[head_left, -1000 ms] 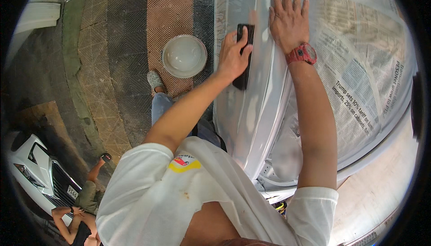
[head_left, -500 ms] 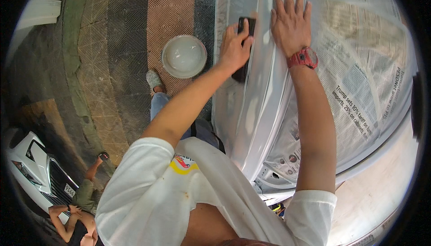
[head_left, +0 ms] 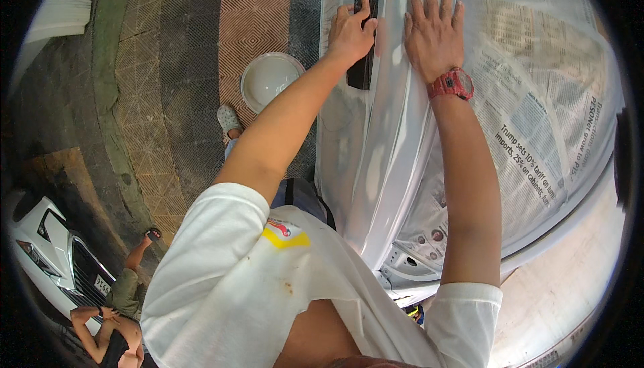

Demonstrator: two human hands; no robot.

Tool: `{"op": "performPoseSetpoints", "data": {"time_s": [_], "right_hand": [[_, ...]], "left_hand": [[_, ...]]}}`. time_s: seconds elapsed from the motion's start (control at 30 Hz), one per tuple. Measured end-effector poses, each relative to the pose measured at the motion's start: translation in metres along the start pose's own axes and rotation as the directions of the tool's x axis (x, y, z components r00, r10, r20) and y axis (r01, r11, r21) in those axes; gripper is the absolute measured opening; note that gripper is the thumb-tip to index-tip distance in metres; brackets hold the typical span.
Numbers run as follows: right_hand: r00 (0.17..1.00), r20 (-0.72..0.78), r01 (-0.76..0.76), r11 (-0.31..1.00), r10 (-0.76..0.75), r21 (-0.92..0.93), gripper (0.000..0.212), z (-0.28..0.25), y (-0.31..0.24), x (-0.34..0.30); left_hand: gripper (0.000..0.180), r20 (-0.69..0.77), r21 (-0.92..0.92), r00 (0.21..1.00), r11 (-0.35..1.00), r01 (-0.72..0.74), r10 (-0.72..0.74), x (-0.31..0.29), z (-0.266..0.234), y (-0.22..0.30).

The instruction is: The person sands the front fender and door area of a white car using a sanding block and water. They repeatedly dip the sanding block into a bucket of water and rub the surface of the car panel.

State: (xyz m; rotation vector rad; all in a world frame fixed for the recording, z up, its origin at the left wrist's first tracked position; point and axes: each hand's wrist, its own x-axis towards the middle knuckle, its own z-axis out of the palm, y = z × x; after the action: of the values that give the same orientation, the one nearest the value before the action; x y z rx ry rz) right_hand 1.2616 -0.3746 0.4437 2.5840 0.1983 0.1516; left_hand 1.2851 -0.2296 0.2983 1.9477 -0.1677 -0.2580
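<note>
My left hand (head_left: 351, 36) grips a long black sanding block (head_left: 360, 73) from above, its index finger stretched along the top. The block lies lengthwise against the grey panel (head_left: 349, 140) of a car. What is on its underside is hidden. My right hand (head_left: 435, 36), with a red watch (head_left: 451, 85) on the wrist, rests flat on the raised ridge of the same car, fingers spread. It holds nothing.
Newspaper (head_left: 530, 113) under clear plastic film covers the car's window area at right. A round pail (head_left: 268, 103) of cloudy liquid stands on the tiled floor at left, partly behind my left forearm. A white car (head_left: 47, 254) and another person (head_left: 124, 314) are at lower left.
My left hand has slid the sanding block forward along the panel, and my left forearm now covers part of the pail. The right hand stays in place.
</note>
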Motion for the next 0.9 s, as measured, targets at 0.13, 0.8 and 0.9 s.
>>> {"op": "performPoseSetpoints", "data": {"time_s": [0.13,0.8,0.9], "right_hand": [[1.0,-0.003,-0.007,1.0,0.007,-0.005,0.055,0.003,0.003,-0.002],[1.0,0.02,0.002,1.0,-0.002,-0.026,0.055,-0.002,-0.004,0.002],[1.0,0.005,-0.007,1.0,0.007,-0.031,0.055,-0.001,-0.001,0.003]], "left_hand": [[0.064,-0.021,0.011,0.986,0.986,-0.165,0.165,-0.059,0.009,0.0],[0.062,-0.017,0.003,1.0,1.0,-0.009,0.009,-0.032,0.001,-0.015],[0.064,-0.031,0.03,0.989,0.989,-0.142,0.143,-0.083,0.01,-0.015]]}}
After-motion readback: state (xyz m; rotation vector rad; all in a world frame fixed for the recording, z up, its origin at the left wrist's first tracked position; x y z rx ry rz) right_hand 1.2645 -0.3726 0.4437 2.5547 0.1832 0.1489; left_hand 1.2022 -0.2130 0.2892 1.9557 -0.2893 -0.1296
